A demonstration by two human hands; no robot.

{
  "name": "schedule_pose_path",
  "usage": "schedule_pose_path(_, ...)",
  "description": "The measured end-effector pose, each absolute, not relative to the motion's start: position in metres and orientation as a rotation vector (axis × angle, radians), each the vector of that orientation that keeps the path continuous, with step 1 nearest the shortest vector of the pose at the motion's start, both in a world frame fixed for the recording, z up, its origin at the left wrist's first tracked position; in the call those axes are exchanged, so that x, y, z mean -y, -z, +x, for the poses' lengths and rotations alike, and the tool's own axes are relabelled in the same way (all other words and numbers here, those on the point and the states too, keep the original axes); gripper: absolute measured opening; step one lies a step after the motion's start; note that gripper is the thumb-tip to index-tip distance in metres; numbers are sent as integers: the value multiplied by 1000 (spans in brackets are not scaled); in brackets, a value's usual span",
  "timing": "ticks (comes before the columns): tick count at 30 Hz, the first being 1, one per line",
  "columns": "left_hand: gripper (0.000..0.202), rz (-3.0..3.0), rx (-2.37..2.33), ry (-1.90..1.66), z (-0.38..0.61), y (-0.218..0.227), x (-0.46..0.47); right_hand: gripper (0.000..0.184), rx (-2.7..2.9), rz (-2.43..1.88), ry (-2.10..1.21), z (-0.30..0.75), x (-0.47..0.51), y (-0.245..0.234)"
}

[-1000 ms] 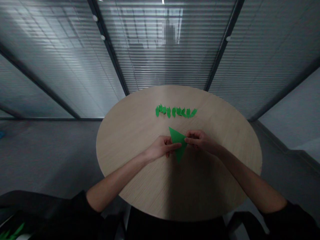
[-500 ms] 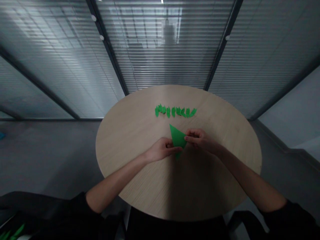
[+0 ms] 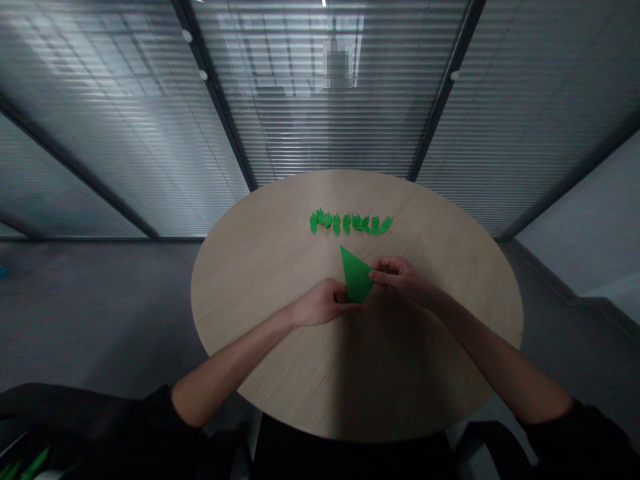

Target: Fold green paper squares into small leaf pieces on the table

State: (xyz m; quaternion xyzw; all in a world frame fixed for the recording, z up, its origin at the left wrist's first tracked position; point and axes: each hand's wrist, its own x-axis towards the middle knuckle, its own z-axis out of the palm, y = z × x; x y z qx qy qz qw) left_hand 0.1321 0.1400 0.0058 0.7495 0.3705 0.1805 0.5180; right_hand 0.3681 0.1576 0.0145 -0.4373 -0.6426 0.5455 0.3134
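Observation:
Between my hands, above the table, is a sheet of green paper (image 3: 356, 275) that shows as a pointed, roughly triangular shape. My right hand (image 3: 397, 275) pinches its right corner between thumb and fingers. My left hand (image 3: 333, 301) is closed on the lower left part, with the thumb along the bottom edge and some fingers hidden behind the paper. Beyond the hands, a row of small green leaf-shaped paper pieces (image 3: 347, 224) lies on the tabletop.
The round wooden table (image 3: 280, 373) has its near edge close to my body. Glass panels with blinds (image 3: 330, 133) stand behind it. Chair parts (image 3: 490, 440) show at the lower right, and some green pieces (image 3: 35, 461) at the lower left corner.
My left hand has slid slightly down along the paper, and its thumb now lies at the bottom edge instead of across the front. The right hand keeps its pinch.

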Motion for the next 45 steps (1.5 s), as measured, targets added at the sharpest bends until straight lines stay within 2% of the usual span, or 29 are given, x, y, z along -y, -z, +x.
schedule_pose_path(24, 56, 1895, -870, -348, 129, -7, -137, 44, 1712, -1158, -1411, 370, -158, -15)
schedule_pose_path(29, 46, 1690, -918, -619, 133, -8, -139, 46, 1739, -1136, -1434, 370, -158, -13)
schedule_pose_path(34, 49, 1416, -960, -912, 136, -7, -148, 46, 1792, -1112, -1538, 372, -159, -9)
schedule_pose_path(45, 35, 1259, -1007, -996, 132, -7, -155, 43, 1863, -1127, -1519, 373, -159, -10)
